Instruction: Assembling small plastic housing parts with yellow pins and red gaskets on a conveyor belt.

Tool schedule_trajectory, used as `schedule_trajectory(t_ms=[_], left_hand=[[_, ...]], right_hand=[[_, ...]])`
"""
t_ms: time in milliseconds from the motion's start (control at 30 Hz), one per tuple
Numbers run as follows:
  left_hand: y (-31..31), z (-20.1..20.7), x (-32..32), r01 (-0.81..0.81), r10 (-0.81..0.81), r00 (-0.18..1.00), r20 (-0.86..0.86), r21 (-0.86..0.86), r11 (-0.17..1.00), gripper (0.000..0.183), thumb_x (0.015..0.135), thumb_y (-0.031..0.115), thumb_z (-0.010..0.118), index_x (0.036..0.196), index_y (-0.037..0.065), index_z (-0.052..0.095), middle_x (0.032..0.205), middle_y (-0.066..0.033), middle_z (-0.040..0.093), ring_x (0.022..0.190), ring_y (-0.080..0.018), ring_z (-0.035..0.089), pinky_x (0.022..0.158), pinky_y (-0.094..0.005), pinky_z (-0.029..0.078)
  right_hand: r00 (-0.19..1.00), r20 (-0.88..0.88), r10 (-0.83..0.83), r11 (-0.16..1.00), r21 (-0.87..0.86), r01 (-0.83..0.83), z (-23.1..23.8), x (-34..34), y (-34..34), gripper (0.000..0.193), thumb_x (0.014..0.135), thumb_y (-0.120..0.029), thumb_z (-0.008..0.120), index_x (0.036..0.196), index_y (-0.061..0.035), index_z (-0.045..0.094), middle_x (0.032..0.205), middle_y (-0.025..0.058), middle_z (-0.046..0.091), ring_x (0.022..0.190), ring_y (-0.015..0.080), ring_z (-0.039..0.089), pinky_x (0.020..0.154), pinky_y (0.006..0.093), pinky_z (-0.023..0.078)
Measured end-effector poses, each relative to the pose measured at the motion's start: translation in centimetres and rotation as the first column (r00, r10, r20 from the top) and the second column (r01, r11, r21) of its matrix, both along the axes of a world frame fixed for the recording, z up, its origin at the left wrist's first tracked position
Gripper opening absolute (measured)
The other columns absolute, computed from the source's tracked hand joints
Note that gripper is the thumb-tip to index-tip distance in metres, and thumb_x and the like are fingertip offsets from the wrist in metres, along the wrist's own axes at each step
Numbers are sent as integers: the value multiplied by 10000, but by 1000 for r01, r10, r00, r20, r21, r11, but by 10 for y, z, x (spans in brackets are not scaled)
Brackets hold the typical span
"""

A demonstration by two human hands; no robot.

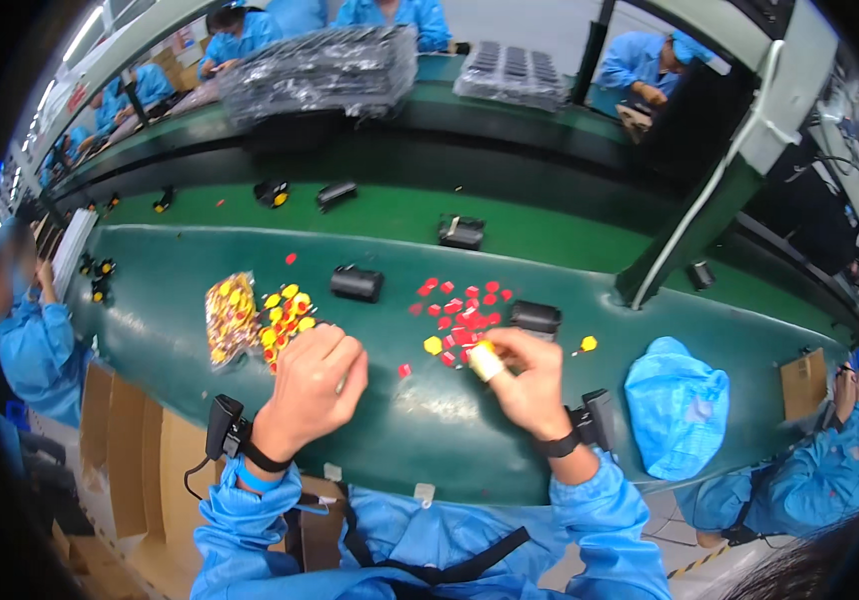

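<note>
In the right hand [532, 382], a small yellow-and-white thing [487, 362] appears to be pinched between thumb and fingers, probably so that it can be turned finely; how much of the white belongs to a finger cover cannot be told. The left hand [312, 385] is curled with its knuckles up, and whether anything is gripped cannot be told, since the fingertips are hidden.

Both hands are held above the counter [420, 430], the left just beside the loose yellow pieces [290, 312] and the right at the near edge of the scattered red pieces [465, 312]. The two kinds are kept in separate patches, presumably so that either can be picked out at a glance. The clear bag [233, 318] of yellow pieces is laid just left of the loose ones, perhaps as a ready supply.

One black case [357, 283] is set between the two patches, and another black case [536, 318] lies just beyond the right hand, both apparently placed within easy reach. A blue cloth cap [678, 410] is left well to the right, where the small pieces are not covered. Farther out, more black parts [463, 232] are spread along a green strip [390, 218] behind the counter.
</note>
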State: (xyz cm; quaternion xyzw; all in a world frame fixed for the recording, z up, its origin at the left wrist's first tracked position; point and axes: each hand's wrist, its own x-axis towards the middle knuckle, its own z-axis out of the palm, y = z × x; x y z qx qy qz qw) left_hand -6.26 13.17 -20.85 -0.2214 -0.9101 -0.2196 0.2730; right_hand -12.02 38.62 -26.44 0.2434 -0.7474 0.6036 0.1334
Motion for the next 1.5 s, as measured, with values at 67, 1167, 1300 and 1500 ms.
schedule_trajectory(t_ms=[67, 1167, 1300, 1500], left_hand=[[23, 4, -13, 153, -175, 983, 62, 263, 952, 97, 791, -4, 662, 861, -21, 597, 748, -125, 575, 618, -271, 575, 568, -355, 443], [74, -49, -40, -43, -485, 707, 515, 715, 697, 197, 956, 175, 608, 852, 8, 607, 719, 9, 603, 576, -51, 508, 487, -239, 376], [73, -47, -44, -187, -662, 556, 502, 852, 489, 176, 962, 161, 593, 845, 29, 602, 694, 6, 589, 576, -41, 504, 489, -212, 373], [75, -49, -42, -178, -786, 490, 377, 926, 333, 142, 972, 126, 561, 888, 19, 601, 711, -8, 592, 610, -56, 534, 532, -204, 421]], right_hand=[[981, -188, 43, 985, 173, -10, 15, 8, 1, 173, 794, 14, 703, 964, 19, 670, 755, 100, 632, 627, 191, 616, 552, 314, 486], [937, -345, 58, 853, 505, 133, -2, 9, -2, 335, 781, 50, 632, 1113, 74, 589, 1021, 260, 626, 928, 430, 630, 816, 429, 545], [996, -26, 85, 954, 289, -74, 6, 14, 1, 291, 850, 5, 642, 1125, 77, 579, 1014, 210, 651, 908, 312, 675, 815, 386, 554], [761, 514, 396, 905, -358, -229, 12, 10, 7, 157, 961, -97, 594, 1050, 32, 601, 840, 76, 653, 693, 119, 635, 586, 241, 503]])
